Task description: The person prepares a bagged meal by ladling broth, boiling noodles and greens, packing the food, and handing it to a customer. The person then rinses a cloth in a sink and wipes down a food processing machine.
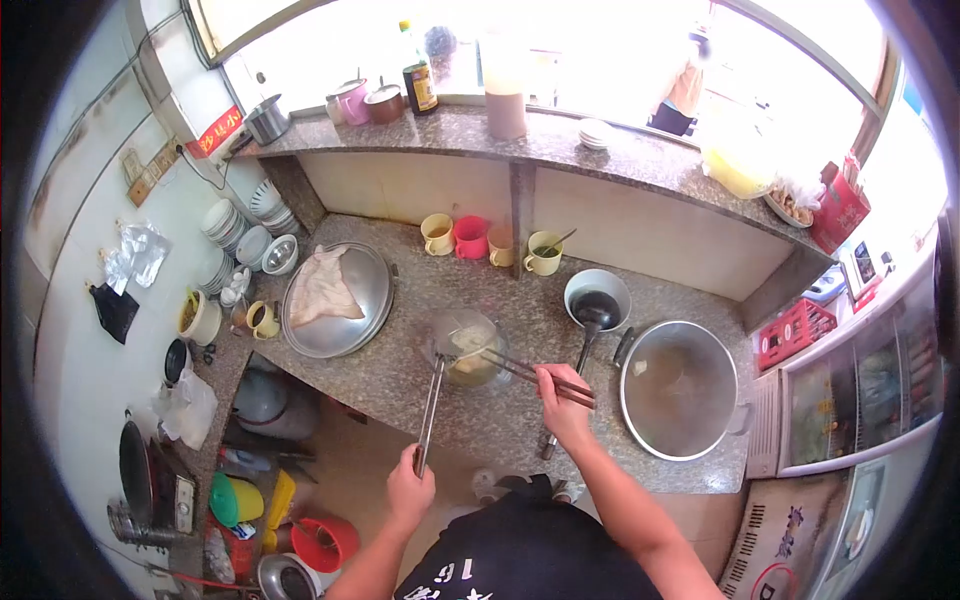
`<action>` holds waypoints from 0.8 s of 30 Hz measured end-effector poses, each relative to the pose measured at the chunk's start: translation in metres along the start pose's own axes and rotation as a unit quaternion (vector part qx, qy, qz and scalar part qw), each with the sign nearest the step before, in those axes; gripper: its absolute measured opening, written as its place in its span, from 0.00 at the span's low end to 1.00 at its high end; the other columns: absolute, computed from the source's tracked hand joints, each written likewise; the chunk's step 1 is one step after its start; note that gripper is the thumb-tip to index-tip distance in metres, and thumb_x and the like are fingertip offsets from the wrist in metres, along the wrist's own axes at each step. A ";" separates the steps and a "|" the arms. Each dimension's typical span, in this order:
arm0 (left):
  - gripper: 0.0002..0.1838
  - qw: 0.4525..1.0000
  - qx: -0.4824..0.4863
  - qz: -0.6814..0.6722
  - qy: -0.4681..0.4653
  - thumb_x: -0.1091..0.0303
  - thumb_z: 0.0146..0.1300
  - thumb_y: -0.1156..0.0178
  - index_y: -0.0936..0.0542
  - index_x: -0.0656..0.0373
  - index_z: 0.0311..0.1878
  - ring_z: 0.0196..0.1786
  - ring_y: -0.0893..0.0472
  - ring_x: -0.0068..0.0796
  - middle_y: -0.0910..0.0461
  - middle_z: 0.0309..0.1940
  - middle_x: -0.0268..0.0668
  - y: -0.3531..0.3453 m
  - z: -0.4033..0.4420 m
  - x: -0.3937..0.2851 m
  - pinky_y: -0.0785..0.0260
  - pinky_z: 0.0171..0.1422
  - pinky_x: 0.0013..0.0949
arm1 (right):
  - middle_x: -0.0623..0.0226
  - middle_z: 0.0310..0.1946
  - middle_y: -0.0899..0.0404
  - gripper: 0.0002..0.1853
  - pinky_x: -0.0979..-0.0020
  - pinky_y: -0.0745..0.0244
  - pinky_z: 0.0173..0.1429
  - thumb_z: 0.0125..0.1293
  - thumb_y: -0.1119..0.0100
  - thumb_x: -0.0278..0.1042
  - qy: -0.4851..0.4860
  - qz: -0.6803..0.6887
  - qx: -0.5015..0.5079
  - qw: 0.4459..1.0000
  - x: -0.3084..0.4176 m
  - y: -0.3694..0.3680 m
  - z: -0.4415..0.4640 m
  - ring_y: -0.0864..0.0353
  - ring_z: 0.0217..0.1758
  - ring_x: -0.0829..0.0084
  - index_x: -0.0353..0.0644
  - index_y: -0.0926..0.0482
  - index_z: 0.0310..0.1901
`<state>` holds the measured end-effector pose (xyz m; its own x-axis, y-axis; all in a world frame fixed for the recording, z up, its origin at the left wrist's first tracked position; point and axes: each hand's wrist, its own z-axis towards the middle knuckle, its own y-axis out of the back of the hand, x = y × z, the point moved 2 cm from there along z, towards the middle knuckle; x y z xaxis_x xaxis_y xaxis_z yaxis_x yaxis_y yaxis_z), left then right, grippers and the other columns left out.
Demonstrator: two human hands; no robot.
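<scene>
My left hand [411, 490] is closed round the brown handle of a long wire strainer [432, 400], whose two metal rods reach up to a blurred mesh basket. Pale, soft food pieces [470, 342] lie in or over that basket. Under it stands a clear bowl [480, 378], partly hidden by the strainer. My right hand [566, 405] grips dark brown chopsticks [525, 370], their tips among the pale pieces. Right of the chopsticks, a black ladle [595, 310] rests in a white bowl [622, 290], its handle hanging toward me.
A large pot [680, 390] of cloudy liquid stands at right. On the left, a raw sheet of skin or meat [325, 288] lies on a round metal lid [368, 300]. Mugs [471, 238] line the back, below a granite shelf [400, 135]. Beyond the window stands a person [683, 88].
</scene>
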<state>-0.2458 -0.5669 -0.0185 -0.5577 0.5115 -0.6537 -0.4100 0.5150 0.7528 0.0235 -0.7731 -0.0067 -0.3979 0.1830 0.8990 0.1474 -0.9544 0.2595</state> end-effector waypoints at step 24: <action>0.31 0.860 0.317 0.120 -0.381 0.70 0.68 0.38 0.30 0.59 0.74 0.61 0.18 0.63 0.19 0.61 0.57 -0.354 0.008 -0.322 0.24 0.65 0.58 | 0.64 0.35 0.20 0.11 0.71 0.23 0.42 0.83 0.45 0.34 -0.231 -0.145 -0.476 0.836 -0.157 0.432 -0.172 0.20 0.35 0.72 0.37 0.16 0.47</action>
<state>0.0850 -0.9083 -0.0749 0.1632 0.8335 -0.5279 0.2608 0.4796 0.8378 -0.0067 -1.2547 -0.0962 0.1327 0.3015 0.9442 -0.7704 -0.5680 0.2897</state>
